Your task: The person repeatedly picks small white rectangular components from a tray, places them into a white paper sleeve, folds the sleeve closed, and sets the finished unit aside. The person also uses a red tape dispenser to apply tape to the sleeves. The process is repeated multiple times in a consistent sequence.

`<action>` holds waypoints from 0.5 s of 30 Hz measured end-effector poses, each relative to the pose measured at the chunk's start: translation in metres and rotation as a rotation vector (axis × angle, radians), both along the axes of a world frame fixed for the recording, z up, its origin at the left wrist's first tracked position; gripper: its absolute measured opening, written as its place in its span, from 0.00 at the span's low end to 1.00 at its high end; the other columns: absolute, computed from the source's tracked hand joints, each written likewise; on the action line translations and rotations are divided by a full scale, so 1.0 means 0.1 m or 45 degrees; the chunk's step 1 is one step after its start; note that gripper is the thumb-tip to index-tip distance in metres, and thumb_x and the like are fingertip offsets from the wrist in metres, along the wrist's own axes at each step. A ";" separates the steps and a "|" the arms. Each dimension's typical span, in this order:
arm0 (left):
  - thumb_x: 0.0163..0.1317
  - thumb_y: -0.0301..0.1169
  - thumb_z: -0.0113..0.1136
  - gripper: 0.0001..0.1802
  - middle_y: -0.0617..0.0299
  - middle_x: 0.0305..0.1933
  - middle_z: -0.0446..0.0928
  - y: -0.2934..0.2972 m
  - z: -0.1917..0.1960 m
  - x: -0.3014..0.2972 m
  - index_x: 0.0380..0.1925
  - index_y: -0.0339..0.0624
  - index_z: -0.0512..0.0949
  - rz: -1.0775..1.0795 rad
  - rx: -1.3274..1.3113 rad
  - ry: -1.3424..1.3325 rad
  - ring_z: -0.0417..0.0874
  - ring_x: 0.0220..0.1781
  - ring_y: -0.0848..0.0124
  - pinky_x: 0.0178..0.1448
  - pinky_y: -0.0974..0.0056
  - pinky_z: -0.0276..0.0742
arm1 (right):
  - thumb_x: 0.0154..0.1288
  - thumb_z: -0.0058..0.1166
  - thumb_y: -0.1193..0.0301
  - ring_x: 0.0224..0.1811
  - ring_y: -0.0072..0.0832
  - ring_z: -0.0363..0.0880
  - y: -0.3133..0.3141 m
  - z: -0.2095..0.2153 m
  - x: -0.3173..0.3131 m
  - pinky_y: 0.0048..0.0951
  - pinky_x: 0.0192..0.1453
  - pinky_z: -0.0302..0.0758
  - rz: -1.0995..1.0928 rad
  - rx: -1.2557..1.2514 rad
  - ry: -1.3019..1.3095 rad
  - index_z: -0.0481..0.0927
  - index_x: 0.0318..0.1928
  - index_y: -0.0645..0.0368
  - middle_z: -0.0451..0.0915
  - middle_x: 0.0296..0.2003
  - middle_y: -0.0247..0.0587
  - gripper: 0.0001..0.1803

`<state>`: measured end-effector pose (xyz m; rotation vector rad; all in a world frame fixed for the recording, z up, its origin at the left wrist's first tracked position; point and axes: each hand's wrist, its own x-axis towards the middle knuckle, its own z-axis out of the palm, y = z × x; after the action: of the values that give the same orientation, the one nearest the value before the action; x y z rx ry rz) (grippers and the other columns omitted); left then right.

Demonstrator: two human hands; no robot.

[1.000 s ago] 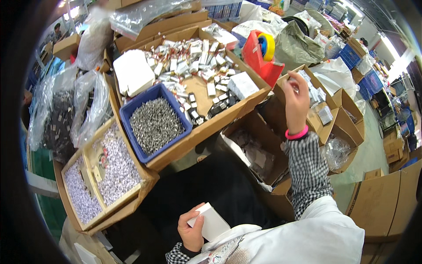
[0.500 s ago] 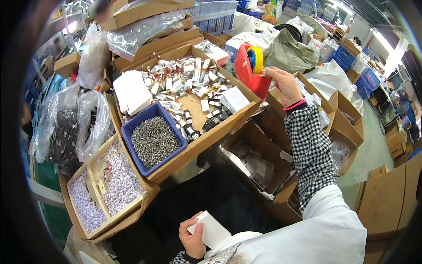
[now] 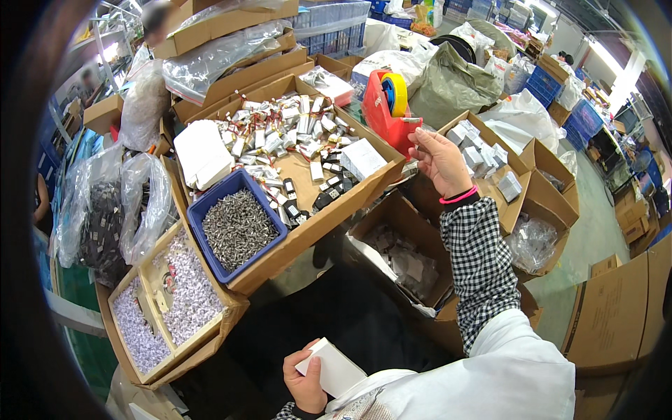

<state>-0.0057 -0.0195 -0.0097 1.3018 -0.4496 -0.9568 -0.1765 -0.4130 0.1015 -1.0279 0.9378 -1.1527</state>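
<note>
Low in the head view, my left hand (image 3: 305, 383) grips a small white box (image 3: 332, 368) with its thumb on top. My right hand (image 3: 442, 164) is raised beside a red tape dispenser (image 3: 381, 115) that carries a yellow-rimmed roll of tape (image 3: 397, 96). The right thumb and fingertips are pressed together just off the dispenser's front end; whatever sits between them is too small to make out. A pink band circles that wrist.
A large carton (image 3: 308, 245) holds many small battery cells, a white box and a blue bin of metal parts (image 3: 283, 233). A wooden tray (image 3: 143, 273) of small white pieces lies left. Open cartons with small grey-white boxes (image 3: 509, 186) and plastic bags (image 3: 533, 245) stand right.
My right hand has come down and slightly left, from the dispenser's cutting end to just below it. The view has shifted a little. The left hand keeps its hold on the box.
</note>
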 end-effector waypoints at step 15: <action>0.58 0.18 0.57 0.18 0.43 0.55 0.73 0.04 0.19 0.10 0.46 0.40 0.65 -0.041 0.158 -0.303 0.77 0.52 0.64 0.58 0.61 0.73 | 0.64 0.56 0.68 0.32 0.19 0.72 -0.07 -0.51 0.24 0.21 0.38 0.68 -0.095 -0.145 -0.450 0.77 0.39 0.60 0.78 0.34 0.31 0.09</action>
<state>0.0039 -0.0154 0.0091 1.5333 -0.6030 -0.8708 -0.1529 -0.4197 0.0508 -0.8473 0.6391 -1.4088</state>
